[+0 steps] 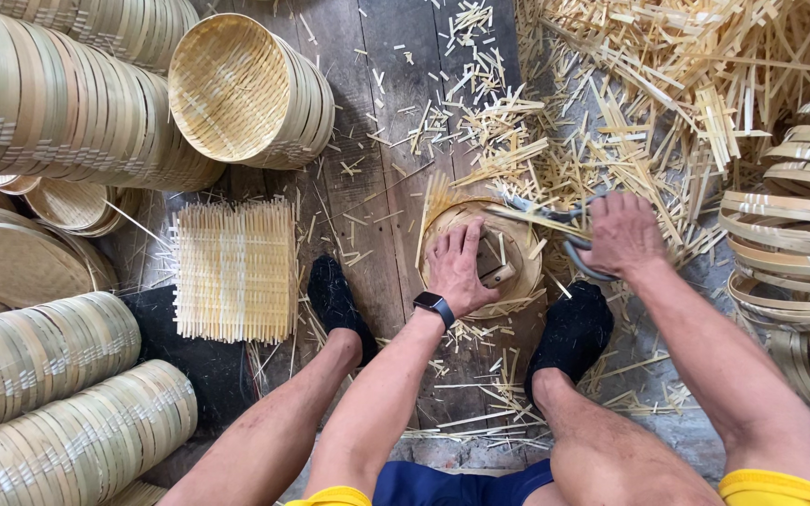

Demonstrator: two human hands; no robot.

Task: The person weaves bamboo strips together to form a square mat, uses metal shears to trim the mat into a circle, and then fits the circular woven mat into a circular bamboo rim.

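My left hand [458, 269], with a dark watch on the wrist, presses flat on a round woven bamboo piece [520, 281] lying on the plank floor between my feet; a small wooden block [493, 263] sits under its fingers. My right hand [622, 233] is closed on the handles of a pair of scissors [555, 217], whose blades point left over the far rim of the round piece, against protruding bamboo strips. Both feet wear black socks, one on each side of the piece.
A square woven bamboo mat [235, 270] lies to the left. Stacks of round bamboo trays [58, 103] and one facing open [236, 89] fill the left side. Bamboo hoops [799, 253] pile up at right. Cut strip scraps [611, 103] litter the floor ahead.
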